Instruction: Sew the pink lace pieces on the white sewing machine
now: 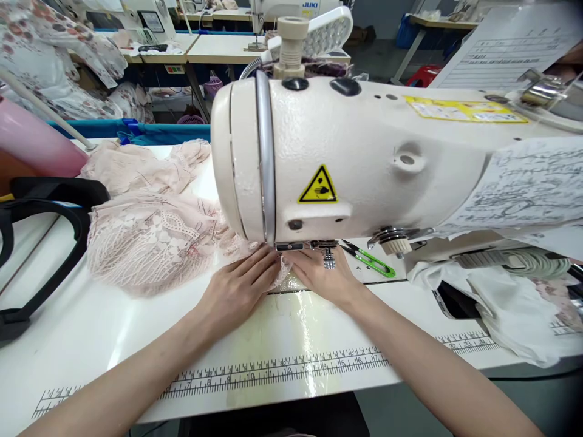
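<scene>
A pale pink lace garment (150, 243) lies bunched on the table to the left of a sewing machine (364, 139). Its edge runs in under the machine head, near the needle area. My left hand (239, 282) rests flat on that edge, fingers stretched toward the needle. From the other side my right hand (325, 276) reaches in under the head, its fingers stretched out to the left by the lace; some fingertips are hidden. A bit of lace shows between both hands. Green-handled thread snips (371, 261) lie just right of my right hand.
A black curved frame (50, 243) stands at the left beside a pink thread cone (39, 139). White cloth (505, 309) partly covers a dark phone (455, 300) at the right. A ruler strip (273, 371) runs along the table's front. Written papers (528, 182) hang on the machine.
</scene>
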Demonstrator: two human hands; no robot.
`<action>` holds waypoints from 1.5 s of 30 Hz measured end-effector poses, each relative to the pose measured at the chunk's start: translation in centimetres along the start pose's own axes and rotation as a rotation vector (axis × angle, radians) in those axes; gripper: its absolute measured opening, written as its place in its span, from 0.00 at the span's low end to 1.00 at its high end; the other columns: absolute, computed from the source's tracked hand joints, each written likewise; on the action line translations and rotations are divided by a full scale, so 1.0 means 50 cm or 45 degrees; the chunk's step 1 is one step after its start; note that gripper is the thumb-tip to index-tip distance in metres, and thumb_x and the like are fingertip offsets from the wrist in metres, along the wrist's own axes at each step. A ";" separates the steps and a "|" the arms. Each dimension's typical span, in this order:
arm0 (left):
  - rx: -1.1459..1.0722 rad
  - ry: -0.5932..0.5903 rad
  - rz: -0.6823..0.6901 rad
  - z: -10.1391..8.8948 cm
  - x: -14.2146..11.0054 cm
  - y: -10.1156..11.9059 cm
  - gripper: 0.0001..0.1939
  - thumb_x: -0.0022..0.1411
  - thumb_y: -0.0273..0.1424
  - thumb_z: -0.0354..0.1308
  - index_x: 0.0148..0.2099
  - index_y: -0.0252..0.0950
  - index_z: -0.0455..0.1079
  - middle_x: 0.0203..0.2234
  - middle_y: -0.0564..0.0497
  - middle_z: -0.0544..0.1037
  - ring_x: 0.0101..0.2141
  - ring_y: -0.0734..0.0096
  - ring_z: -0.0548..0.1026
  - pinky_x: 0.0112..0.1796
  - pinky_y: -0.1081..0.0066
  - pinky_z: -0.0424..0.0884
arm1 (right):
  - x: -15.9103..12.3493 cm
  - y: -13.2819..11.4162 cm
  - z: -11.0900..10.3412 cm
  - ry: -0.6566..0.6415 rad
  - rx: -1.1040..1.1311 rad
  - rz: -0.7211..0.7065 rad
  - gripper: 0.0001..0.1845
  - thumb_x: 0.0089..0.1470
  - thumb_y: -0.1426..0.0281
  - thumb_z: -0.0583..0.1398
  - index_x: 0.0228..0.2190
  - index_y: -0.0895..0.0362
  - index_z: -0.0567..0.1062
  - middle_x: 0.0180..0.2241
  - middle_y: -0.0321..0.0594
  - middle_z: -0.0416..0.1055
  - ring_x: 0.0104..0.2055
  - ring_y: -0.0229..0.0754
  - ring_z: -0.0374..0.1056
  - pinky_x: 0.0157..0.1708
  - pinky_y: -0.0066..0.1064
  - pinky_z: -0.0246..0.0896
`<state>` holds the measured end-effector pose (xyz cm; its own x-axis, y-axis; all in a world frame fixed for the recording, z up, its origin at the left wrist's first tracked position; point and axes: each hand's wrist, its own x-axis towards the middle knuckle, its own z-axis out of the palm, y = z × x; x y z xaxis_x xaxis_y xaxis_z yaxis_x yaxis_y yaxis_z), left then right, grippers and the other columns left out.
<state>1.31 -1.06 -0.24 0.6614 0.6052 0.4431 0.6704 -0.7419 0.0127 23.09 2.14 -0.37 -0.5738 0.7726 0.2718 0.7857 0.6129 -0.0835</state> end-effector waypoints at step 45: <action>0.038 -0.028 -0.131 -0.007 -0.005 -0.018 0.21 0.57 0.18 0.46 0.52 0.29 0.68 0.45 0.44 0.80 0.44 0.59 0.80 0.34 0.64 0.78 | 0.013 -0.033 0.010 0.392 0.208 -0.477 0.10 0.58 0.82 0.57 0.32 0.57 0.75 0.29 0.30 0.77 0.37 0.32 0.71 0.39 0.26 0.62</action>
<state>0.43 -0.67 -0.07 0.5955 0.6841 0.4211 0.7446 -0.6668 0.0302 21.29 1.73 -0.54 -0.6955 0.4251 0.5793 0.4784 0.8755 -0.0682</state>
